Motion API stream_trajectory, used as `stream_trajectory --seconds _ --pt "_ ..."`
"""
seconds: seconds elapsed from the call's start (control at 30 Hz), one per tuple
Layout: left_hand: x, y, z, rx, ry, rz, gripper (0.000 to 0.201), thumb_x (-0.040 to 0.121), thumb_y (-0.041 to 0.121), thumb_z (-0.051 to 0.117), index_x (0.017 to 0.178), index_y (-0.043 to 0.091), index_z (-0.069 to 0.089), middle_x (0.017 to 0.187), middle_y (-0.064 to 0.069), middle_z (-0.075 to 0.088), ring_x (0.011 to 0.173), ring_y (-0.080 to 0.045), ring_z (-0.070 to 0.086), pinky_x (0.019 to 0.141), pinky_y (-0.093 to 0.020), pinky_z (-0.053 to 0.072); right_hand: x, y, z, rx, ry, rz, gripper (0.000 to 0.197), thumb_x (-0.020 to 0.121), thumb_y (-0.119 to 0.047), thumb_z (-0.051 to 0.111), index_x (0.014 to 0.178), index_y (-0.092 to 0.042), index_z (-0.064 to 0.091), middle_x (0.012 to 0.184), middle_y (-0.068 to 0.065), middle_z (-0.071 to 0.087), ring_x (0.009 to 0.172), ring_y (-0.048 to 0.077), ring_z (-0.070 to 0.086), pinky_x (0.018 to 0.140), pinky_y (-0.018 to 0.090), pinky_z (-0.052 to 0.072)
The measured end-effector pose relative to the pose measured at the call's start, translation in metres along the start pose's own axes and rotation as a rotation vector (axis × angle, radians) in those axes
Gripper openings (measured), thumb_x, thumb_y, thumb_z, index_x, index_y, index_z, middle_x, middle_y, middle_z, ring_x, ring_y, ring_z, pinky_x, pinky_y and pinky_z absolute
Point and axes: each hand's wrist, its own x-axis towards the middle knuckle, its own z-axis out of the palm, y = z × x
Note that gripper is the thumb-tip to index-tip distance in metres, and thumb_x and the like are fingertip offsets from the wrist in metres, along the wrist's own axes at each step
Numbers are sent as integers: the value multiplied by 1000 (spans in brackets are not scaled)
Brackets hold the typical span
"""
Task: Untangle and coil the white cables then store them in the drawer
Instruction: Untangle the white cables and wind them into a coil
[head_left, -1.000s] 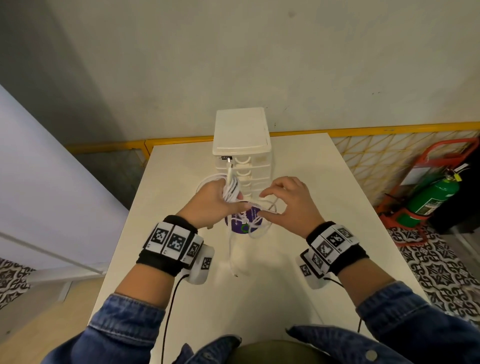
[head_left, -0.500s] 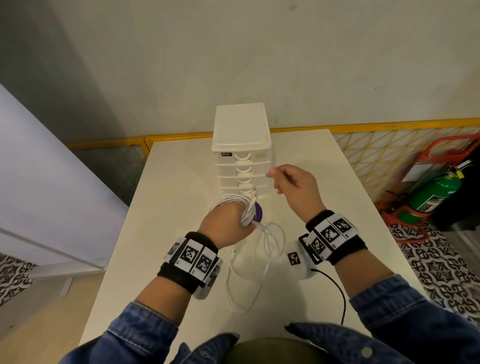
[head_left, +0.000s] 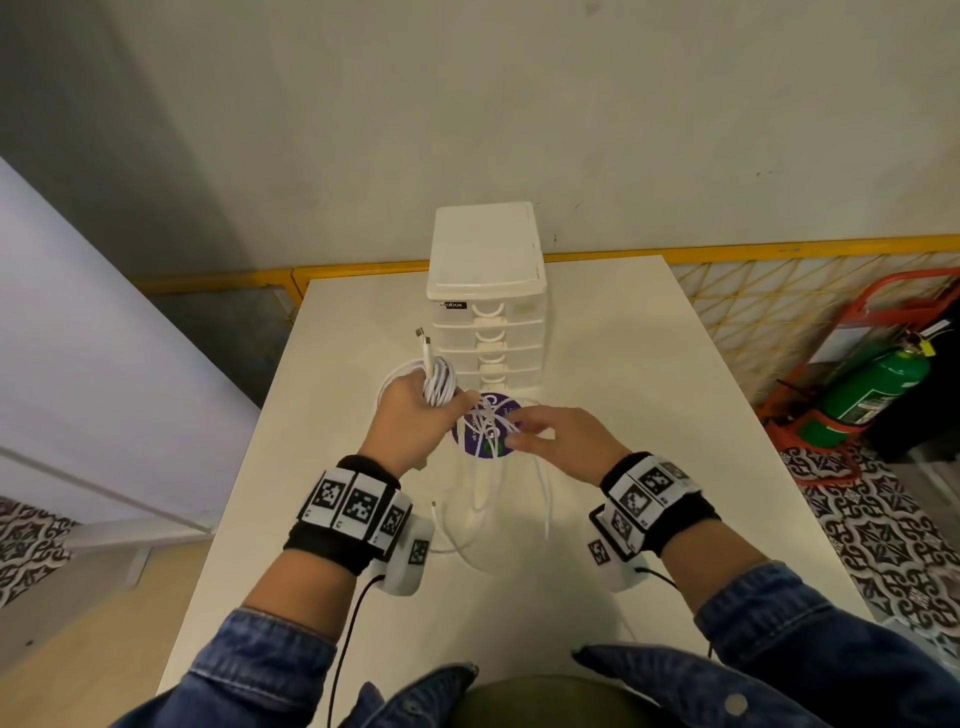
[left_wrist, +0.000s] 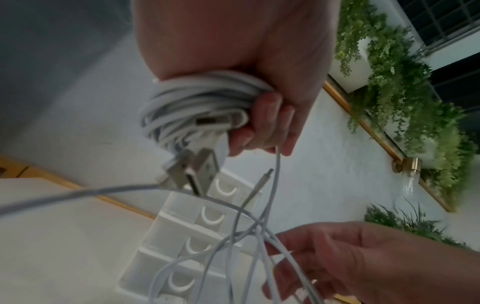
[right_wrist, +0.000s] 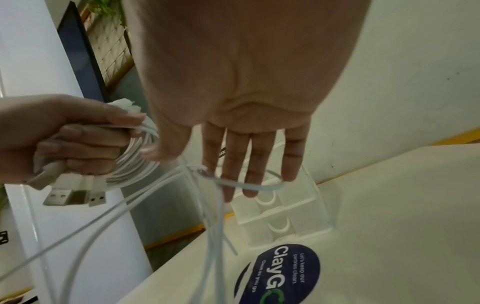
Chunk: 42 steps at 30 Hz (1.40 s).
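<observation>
My left hand (head_left: 415, 415) grips a coil of white cables (head_left: 440, 383) above the white table (head_left: 649, 415), with USB plugs (head_left: 423, 340) sticking up out of it. The left wrist view shows the fingers (left_wrist: 262, 123) curled round the coil (left_wrist: 197, 102). Loose white strands (head_left: 488, 426) run from the coil to my right hand (head_left: 524, 434). In the right wrist view its fingers (right_wrist: 241, 162) are straight, and a strand (right_wrist: 249, 186) loops across them. More slack cable (head_left: 475, 519) trails on the table toward me. The white drawer unit (head_left: 485, 312) stands just behind, all drawers closed.
A round purple sticker (head_left: 488, 447) lies on the table under the strands. A yellow rail (head_left: 779, 247) runs behind the table's far edge. On the floor to the right, a green fire extinguisher (head_left: 872, 395) sits in a red stand.
My right hand has come down from beside the drawer unit to the loose strands over the sticker. The left hand has moved away from me with the coil, plugs now pointing up.
</observation>
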Motion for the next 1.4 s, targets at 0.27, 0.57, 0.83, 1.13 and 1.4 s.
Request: stream_trajectory --seconds 0.27,0.57,0.83,1.13,1.4 --pt "9 -9 -37 66 228 -36 35 83 33 67 88 0 56 77 -18 61 61 -27 57 38 -25 44 0 42 -15 -123 124 210 51 92 -37 49 139 -20 38 121 10 64 98 26 62 97 38 44" --pt "10 -34 -77 22 477 -143 37 86 30 64 92 -6 58 79 -21 61 62 -29 56 38 -25 46 -15 109 -41 -173 225 566 62 82 -33 65 135 -17 38 133 16 51 119 33 51 99 42 42" --pt "5 -8 -56 -158 334 -94 24 84 27 67 77 7 57 64 -6 56 54 -18 50 59 -30 46 -5 61 -37 -174 291 280 63 83 -50 57 136 -20 41 137 7 50 126 25 47 106 41 35" --pt "-6 31 -28 -286 134 79 28 83 20 69 61 13 54 49 -3 45 42 -15 39 45 -25 35 2 -30 18 199 56 -153 26 91 -17 55 117 -20 56 103 5 66 99 17 60 94 32 44" --pt "-19 -1 -26 215 -496 -40 29 74 30 78 65 16 55 57 3 54 48 -10 47 45 -15 39 2 -15 -25 381 487 -272 19 92 -9 50 91 -20 67 58 -9 48 55 5 43 58 19 41"
